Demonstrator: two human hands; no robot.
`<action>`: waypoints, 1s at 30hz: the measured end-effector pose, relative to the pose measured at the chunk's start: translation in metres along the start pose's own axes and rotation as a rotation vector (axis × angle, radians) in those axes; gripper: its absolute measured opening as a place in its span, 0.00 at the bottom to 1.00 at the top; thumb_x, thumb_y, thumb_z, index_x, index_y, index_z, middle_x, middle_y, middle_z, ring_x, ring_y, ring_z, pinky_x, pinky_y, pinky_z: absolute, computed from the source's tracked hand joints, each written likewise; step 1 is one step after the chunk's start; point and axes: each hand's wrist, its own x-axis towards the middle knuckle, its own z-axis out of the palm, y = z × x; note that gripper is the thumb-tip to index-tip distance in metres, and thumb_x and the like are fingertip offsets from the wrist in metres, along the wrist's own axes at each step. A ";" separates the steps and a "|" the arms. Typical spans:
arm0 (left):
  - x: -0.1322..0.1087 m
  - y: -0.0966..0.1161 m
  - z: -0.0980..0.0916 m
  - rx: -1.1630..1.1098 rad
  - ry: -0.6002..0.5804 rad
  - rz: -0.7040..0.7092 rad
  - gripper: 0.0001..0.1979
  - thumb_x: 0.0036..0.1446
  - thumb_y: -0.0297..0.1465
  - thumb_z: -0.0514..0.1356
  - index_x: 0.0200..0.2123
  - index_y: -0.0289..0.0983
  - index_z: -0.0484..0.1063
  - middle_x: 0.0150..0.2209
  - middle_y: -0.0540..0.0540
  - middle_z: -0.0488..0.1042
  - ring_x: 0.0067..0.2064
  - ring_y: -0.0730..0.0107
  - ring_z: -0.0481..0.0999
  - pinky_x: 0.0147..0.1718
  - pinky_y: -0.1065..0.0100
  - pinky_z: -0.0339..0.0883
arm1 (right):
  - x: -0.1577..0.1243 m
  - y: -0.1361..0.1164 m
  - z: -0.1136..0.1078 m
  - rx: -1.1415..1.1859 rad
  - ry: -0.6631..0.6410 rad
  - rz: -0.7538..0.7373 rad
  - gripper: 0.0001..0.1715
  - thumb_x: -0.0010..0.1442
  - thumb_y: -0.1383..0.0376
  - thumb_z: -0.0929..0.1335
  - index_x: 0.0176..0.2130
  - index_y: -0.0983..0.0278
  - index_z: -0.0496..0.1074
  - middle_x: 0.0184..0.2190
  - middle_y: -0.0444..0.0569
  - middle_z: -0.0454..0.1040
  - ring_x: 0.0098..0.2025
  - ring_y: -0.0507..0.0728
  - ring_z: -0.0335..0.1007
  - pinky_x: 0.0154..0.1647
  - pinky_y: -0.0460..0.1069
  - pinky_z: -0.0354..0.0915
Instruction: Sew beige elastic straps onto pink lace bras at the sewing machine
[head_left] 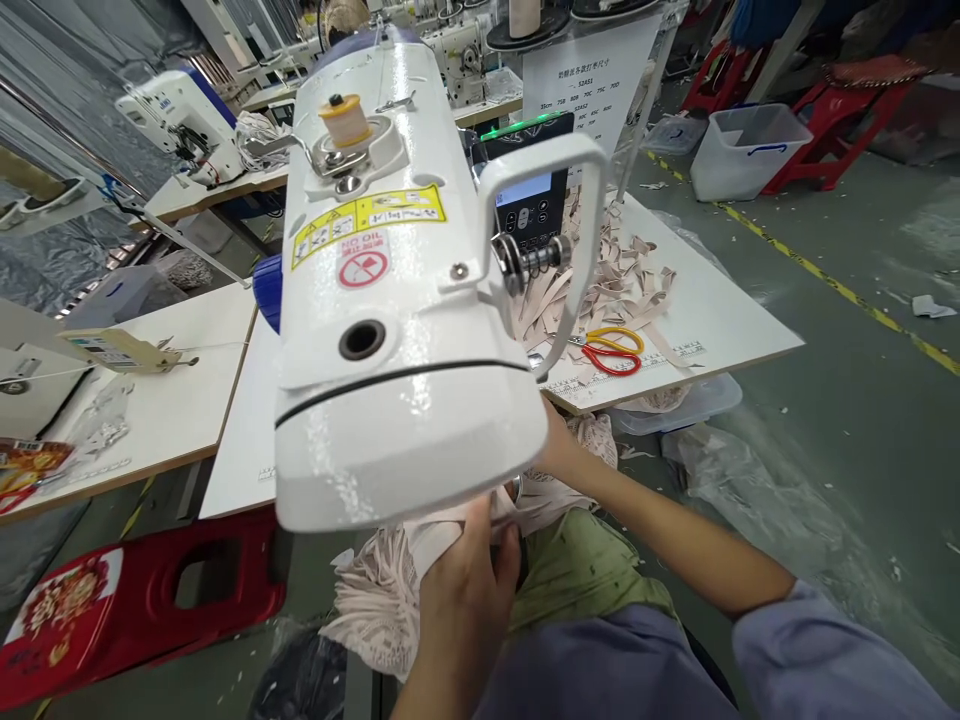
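Note:
The white head of a sewing machine fills the middle of the view and hides its needle area. Just below its front end, my left hand grips beige fabric, thumb and fingers closed on its edge. A bunch of the same pale, lace-patterned garment pieces hangs down to the left of that hand. On the other side, my right hand reaches in behind the machine head. Its fingers are hidden there, close to more lace fabric.
Red- and yellow-handled scissors lie on the white table beside a heap of beige straps. A control panel stands behind the machine's guard. A red stool is at left, and a clear bin sits on the floor.

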 end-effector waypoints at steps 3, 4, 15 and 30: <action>0.000 -0.003 -0.001 -0.051 0.056 0.018 0.26 0.68 0.35 0.51 0.67 0.39 0.54 0.50 0.40 0.79 0.44 0.57 0.82 0.34 0.66 0.74 | 0.000 -0.008 -0.001 -0.023 -0.013 -0.006 0.07 0.54 0.68 0.69 0.37 0.60 0.72 0.37 0.48 0.71 0.34 0.57 0.68 0.38 0.52 0.70; 0.000 -0.004 -0.001 -0.071 0.081 0.031 0.26 0.68 0.35 0.51 0.66 0.38 0.54 0.51 0.39 0.79 0.45 0.57 0.82 0.36 0.66 0.75 | -0.001 -0.008 -0.003 -0.008 -0.004 -0.001 0.09 0.55 0.67 0.69 0.39 0.59 0.72 0.38 0.49 0.71 0.35 0.57 0.68 0.38 0.52 0.70; -0.017 0.020 0.028 -0.067 0.296 0.129 0.37 0.68 0.40 0.51 0.71 0.27 0.40 0.53 0.27 0.75 0.51 0.46 0.79 0.40 0.59 0.78 | -0.079 -0.010 -0.027 0.246 -0.122 0.203 0.20 0.62 0.48 0.67 0.41 0.62 0.68 0.38 0.50 0.73 0.39 0.57 0.69 0.40 0.51 0.68; -0.011 0.002 -0.001 -0.209 -0.059 0.194 0.18 0.66 0.34 0.47 0.37 0.35 0.75 0.32 0.39 0.78 0.36 0.56 0.79 0.39 0.57 0.73 | -0.094 -0.018 -0.036 -0.205 -0.785 -0.177 0.13 0.63 0.69 0.64 0.29 0.62 0.74 0.23 0.42 0.72 0.25 0.52 0.65 0.27 0.46 0.59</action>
